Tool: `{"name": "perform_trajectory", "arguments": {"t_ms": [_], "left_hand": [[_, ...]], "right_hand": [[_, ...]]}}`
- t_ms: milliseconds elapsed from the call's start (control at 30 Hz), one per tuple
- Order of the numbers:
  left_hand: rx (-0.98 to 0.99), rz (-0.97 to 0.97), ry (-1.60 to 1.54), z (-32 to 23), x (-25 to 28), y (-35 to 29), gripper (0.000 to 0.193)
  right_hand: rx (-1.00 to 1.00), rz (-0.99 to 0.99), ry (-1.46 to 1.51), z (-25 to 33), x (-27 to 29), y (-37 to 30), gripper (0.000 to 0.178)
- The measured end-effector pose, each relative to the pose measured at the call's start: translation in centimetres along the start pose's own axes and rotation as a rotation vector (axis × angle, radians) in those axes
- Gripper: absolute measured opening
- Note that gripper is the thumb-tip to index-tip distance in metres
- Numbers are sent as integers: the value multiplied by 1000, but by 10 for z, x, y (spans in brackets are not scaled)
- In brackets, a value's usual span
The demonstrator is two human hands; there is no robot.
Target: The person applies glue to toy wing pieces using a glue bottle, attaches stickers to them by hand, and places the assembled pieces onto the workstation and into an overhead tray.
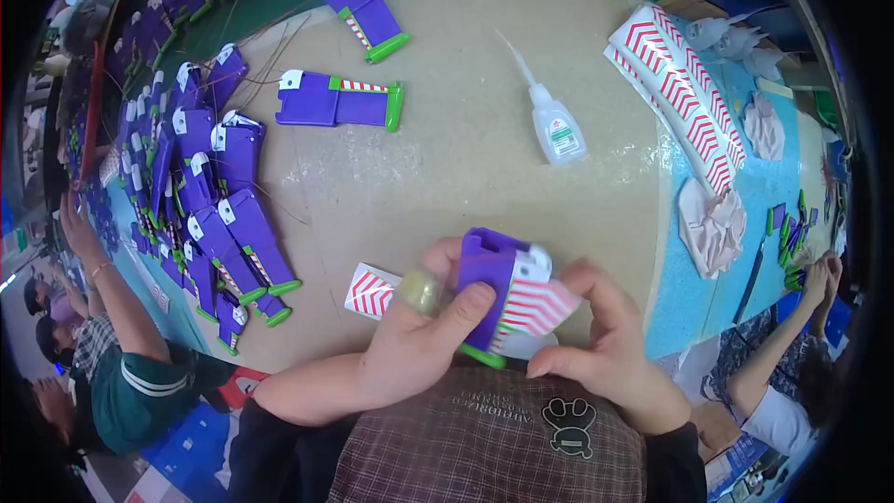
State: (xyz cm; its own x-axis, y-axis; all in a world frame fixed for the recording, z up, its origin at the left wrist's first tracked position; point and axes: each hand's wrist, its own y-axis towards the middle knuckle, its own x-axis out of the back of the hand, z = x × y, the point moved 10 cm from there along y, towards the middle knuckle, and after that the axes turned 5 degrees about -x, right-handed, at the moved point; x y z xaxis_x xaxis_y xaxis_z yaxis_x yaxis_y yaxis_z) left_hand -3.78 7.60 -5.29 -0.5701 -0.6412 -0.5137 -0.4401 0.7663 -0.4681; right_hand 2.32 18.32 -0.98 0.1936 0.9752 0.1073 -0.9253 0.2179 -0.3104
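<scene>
Close to my body, my left hand (419,340) grips a purple plastic toy leg part (482,270) with a white joint and a green end. A yellowish cover wraps one of that hand's fingers. My right hand (601,345) has curled fingers at the edge of a red-and-white striped sticker piece (542,305), which lies across the part's right side. Motion blurs the sticker, and its contact with the part is unclear. The right thumb sits lower, beside a pale, partly hidden shape. Another striped sticker piece (372,291) rests on the table left of my hands.
A glue bottle (559,133) with a thin nozzle lies ahead. Two leg parts (340,101) lie at far left centre, near a large pile of similar ones (219,233). Striped sticker sheets (675,84) and a crumpled pale cloth (711,226) are rightward. Co-workers sit at both sides.
</scene>
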Motion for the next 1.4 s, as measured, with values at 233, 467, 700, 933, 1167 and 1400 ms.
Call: {"name": "perform_trajectory", "arguments": {"t_ms": [233, 467, 700, 933, 1167, 1400], "left_hand": [[-261, 160, 239, -21, -26, -14, 80], [-181, -157, 650, -88, 0, 100, 25], [-519, -14, 1771, -232, -111, 322, 40], [-543, -24, 2399, -262, -66, 399, 27], [-1675, -195, 2431, -252, -133, 179, 22], [-925, 484, 1652, -120, -89, -16, 29]], "right_hand": [[139, 79, 11, 15, -7, 17, 8], [109, -185, 146, -1, 34, 30, 14], [165, -119, 99, -4, 36, 32, 10], [225, -94, 51, 3, 34, 32, 9], [414, -247, -203, 24, 34, 14, 12], [573, -380, -684, 69, 12, -1, 29]]}}
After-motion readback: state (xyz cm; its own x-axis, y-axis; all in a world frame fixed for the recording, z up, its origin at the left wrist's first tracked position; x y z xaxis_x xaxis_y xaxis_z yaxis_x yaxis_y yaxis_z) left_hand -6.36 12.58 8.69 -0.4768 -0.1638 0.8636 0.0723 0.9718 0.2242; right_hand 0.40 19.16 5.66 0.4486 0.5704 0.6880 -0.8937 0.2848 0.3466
